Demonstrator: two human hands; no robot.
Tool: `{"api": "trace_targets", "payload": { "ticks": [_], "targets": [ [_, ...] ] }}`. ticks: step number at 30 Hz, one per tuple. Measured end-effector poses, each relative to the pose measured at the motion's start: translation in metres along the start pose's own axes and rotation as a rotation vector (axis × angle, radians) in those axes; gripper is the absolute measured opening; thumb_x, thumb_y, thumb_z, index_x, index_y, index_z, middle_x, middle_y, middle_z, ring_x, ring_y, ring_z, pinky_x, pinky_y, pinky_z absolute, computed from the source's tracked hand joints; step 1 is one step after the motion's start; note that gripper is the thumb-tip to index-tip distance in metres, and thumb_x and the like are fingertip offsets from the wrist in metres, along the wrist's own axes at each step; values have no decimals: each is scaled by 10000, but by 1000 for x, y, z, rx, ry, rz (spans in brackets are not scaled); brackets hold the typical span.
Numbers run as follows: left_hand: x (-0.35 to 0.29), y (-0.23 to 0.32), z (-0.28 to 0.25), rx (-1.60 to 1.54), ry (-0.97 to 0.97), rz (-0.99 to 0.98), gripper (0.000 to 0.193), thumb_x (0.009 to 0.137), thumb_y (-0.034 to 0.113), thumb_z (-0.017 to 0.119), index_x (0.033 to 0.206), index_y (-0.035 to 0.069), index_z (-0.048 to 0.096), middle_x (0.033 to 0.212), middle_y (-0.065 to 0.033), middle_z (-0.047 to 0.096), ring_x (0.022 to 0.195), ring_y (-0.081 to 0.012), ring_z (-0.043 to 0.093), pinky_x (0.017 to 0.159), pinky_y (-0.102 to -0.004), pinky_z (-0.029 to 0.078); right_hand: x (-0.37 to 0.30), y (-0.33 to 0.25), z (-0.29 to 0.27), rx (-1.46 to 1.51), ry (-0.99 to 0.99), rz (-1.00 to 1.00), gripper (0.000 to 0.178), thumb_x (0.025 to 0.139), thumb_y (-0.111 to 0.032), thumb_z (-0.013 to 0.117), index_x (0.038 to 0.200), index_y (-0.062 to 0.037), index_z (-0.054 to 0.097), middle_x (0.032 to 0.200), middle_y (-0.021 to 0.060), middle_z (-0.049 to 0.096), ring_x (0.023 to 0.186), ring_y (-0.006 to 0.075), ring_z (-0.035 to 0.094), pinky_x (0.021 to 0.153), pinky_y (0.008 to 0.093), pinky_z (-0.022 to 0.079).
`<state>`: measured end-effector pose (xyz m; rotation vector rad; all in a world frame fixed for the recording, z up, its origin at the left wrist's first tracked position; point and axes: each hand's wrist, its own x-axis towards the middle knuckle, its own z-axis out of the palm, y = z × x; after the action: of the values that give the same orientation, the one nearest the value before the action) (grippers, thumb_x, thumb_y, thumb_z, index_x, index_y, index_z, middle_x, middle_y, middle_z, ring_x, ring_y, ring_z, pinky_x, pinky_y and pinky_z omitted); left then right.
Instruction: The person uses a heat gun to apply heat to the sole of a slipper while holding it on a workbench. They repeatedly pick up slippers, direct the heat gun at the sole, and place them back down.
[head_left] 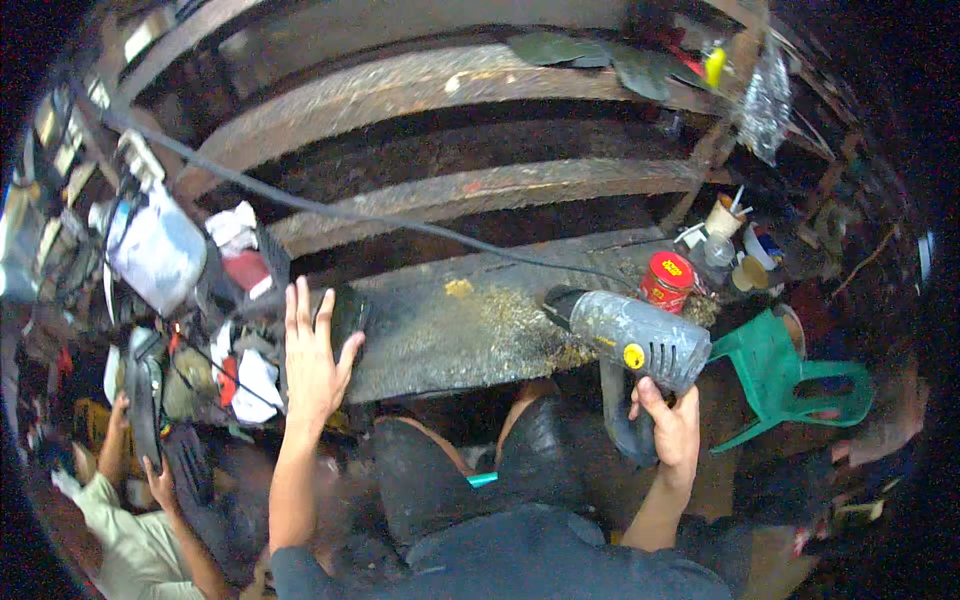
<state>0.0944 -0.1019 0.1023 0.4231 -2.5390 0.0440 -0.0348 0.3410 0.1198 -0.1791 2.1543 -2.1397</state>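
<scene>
Item: heat gun (640,335), 1, grey, scuffed, with a round yellow badge. Located above the right-hand end of the bench (415,350), body slanted, dark nozzle toward the person's left. That angle probably keeps the outlet away from the holder's lap.

Item: right hand (670,420), 1. Closed about the grey handle at the rear of the gun, thumb up near the vented end; how tightly the fingers wrap cannot be told. A hold there presumably leaves the nozzle free and the vents mostly uncovered.

Item: left hand (315,365), 1. Fingers spread, holding nothing that shows. Positioned at the left end of the bench, just beside a black piece (350,318); contact cannot be told. Being free, it could steady something.

Item: cord (400,220), 1, dark, crossing from the upper left to near the gun. The route over the bench perhaps leaves slack for handling; its join is hidden.

Item: red can (668,282), 1, upright behind the gun, apparently set back to be within reach.

Item: green chair (765,365), 1, plastic, to the right.
</scene>
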Motion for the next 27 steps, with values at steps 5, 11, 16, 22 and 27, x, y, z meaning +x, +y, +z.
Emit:
{"api": "trace_targets", "payload": {
  "ticks": [5, 11, 16, 22, 27],
  "targets": [
    [154, 53, -43, 45, 290, 378, 564, 993, 92, 640, 1541, 55, 516, 1635, -222, 429, 1530, -423, 390, 1270, -513, 324, -10, -8, -8, 65, -32, -10, 297, 995, -202, 759, 1160, 9, 629, 871, 90, 679, 701, 178, 647, 669, 337, 546],
    [373, 178, -34, -269, 118, 246, 1014, 934, 764, 595, 1587, 7, 416, 1500, -356, 518, 1359, -486, 558, 1152, -531, 458, -18, -6, -13, 8, -11, 23, 280, 965, -208, 789, 1091, 8, 661, 856, 71, 686, 714, 164, 645, 688, 335, 541],
    [429, 272, 0, -373, -151, -80, 1413, 643, 942, 697, 1694, 125, 223, 1691, -303, 288, 1540, -502, 347, 1222, -637, 326, -19, -2, -13, 50, 34, 59, 248, 930, -258, 834, 950, -42, 714, 796, 13, 689, 710, 126, 628, 679, 332, 514],
    [486, 228, 8, -370, -265, 209, 631, 777, 609, 689, 1285, 239, 745, 1551, -160, 563, 1404, -341, 549, 1185, -473, 416, -16, 5, -24, 48, 71, 59, 274, 938, -223, 816, 1055, -13, 684, 846, 47, 689, 713, 144, 642, 679, 332, 531],
    [489, 159, 2, -399, -36, 337, 423, 925, 471, 596, 1184, 209, 803, 1376, -53, 724, 1285, -266, 663, 1114, -377, 481, -8, 11, -25, -24, 61, 74, 247, 940, -192, 795, 1045, -3, 676, 845, 54, 684, 709, 152, 644, 677, 336, 539]
  ]
}}
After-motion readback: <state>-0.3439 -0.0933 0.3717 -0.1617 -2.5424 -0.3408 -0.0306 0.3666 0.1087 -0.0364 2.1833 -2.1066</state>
